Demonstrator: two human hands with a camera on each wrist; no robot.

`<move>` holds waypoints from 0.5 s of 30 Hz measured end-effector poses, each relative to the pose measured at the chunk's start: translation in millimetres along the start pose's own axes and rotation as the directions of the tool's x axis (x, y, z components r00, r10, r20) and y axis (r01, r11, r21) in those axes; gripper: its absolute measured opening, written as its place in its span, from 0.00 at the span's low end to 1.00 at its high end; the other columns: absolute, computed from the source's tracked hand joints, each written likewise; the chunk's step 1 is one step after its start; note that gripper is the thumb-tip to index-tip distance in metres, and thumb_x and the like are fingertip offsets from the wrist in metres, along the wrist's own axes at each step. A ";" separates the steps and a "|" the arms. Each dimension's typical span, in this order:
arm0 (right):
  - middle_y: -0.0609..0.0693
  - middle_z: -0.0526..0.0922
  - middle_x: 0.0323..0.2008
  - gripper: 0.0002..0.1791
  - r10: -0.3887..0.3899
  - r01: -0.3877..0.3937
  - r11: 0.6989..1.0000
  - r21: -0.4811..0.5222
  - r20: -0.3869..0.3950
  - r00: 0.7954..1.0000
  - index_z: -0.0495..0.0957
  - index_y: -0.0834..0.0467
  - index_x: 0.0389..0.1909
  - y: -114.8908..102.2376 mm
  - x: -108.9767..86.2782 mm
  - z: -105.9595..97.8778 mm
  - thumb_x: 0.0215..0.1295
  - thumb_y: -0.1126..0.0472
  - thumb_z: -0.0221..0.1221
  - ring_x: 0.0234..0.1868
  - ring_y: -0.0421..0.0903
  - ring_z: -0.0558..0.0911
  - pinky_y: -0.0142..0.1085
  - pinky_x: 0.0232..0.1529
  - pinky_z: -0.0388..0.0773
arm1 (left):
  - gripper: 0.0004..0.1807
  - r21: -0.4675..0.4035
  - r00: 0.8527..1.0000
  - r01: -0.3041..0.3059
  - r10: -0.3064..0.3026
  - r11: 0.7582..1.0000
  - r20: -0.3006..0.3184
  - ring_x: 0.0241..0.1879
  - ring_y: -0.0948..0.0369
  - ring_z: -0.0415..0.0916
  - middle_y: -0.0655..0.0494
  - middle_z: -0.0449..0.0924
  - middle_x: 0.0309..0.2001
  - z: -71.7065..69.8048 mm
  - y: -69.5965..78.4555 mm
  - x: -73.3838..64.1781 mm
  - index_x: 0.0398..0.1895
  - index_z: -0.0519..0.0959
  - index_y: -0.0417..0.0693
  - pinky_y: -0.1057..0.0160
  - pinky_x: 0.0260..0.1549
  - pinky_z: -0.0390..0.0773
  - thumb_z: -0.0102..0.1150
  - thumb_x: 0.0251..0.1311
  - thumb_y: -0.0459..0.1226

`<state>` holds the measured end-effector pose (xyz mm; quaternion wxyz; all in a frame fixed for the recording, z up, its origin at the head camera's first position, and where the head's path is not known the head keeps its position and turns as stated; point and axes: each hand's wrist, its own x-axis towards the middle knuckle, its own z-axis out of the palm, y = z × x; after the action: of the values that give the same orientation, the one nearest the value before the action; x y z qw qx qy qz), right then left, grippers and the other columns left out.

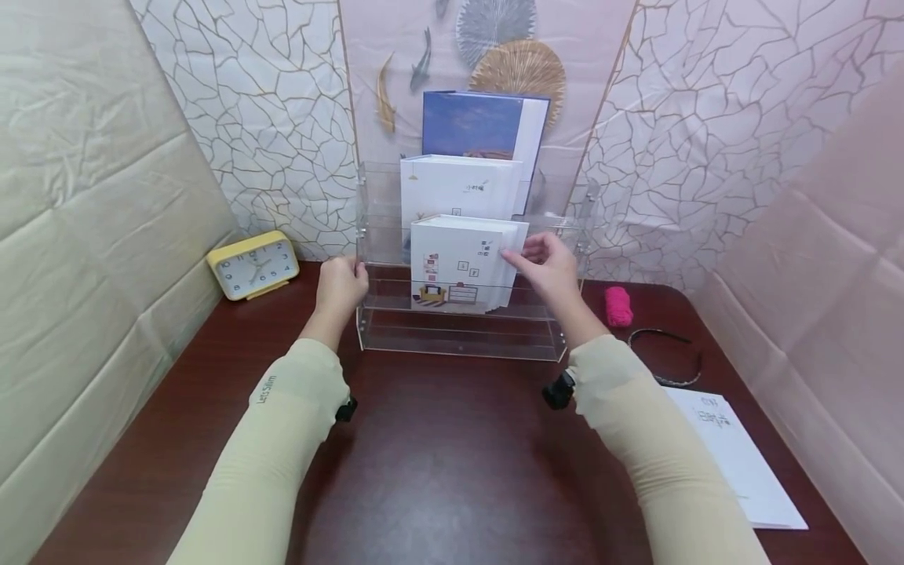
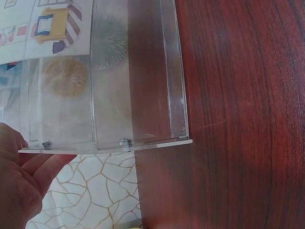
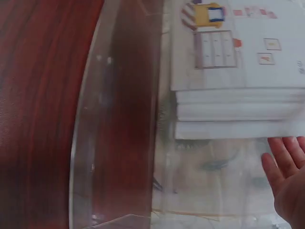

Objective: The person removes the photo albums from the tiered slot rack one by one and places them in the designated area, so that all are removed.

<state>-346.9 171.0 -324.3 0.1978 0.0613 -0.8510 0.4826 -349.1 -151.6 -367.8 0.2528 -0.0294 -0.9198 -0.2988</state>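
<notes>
A clear acrylic book rack (image 1: 459, 341) stands on the table in tiers. My left hand (image 1: 340, 288) grips its left side panel; in the left wrist view the fingers (image 2: 50, 169) lie along the panel's outer face. White illustrated books (image 1: 452, 263) stand upright in the front tier, several together. The right hand (image 1: 549, 271) is at their right edge, with its fingertips (image 3: 279, 148) touching the rear book and the fingers fairly straight. Behind stand more white books (image 1: 452, 184) and, at the back, a taller blue-covered book (image 1: 473, 125).
A yellow alarm clock (image 1: 256, 265) sits at the back left. To the right are a pink yarn bundle (image 1: 618, 307), a dark headband (image 1: 667, 381) and a white sheet or booklet (image 1: 738, 463) with writing. Patterned cloth hangs behind the table (image 1: 438, 471).
</notes>
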 end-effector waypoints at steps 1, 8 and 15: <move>0.55 0.81 0.38 0.28 0.000 0.000 1.000 -0.012 0.010 1.000 0.73 0.62 0.43 1.1 -1.5 3.2 0.49 0.47 0.69 0.39 0.48 0.80 0.38 0.42 0.75 | 0.16 0.000 1.000 -0.001 0.001 1.000 -0.003 0.23 0.49 0.69 0.45 0.73 0.18 0.2 -0.3 0.1 0.14 0.66 0.42 0.52 0.29 0.72 0.49 0.61 0.31; 0.56 0.81 0.37 0.27 -0.024 0.024 0.999 0.023 0.026 0.999 0.69 0.62 0.45 8.9 -8.7 22.1 0.50 0.53 0.70 0.39 0.51 0.81 0.40 0.40 0.77 | 0.16 -0.008 1.000 0.003 -0.003 1.000 0.007 0.23 0.50 0.66 0.45 0.72 0.17 0.4 0.7 -0.3 0.14 0.65 0.42 0.52 0.28 0.70 0.49 0.62 0.31; 0.55 0.80 0.37 0.25 -0.020 0.020 0.999 0.033 -0.001 1.000 0.68 0.60 0.45 7.3 -9.0 26.3 0.51 0.55 0.70 0.39 0.49 0.79 0.41 0.40 0.77 | 0.16 -0.008 1.000 -0.007 0.007 1.000 -0.010 0.23 0.48 0.67 0.44 0.72 0.17 -0.8 2.3 -0.8 0.14 0.66 0.41 0.52 0.29 0.71 0.49 0.61 0.31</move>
<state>-348.2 151.9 -345.7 0.2020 0.0729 -0.8422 0.4946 -347.7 -150.1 -366.4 0.2581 -0.0321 -0.9171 -0.3020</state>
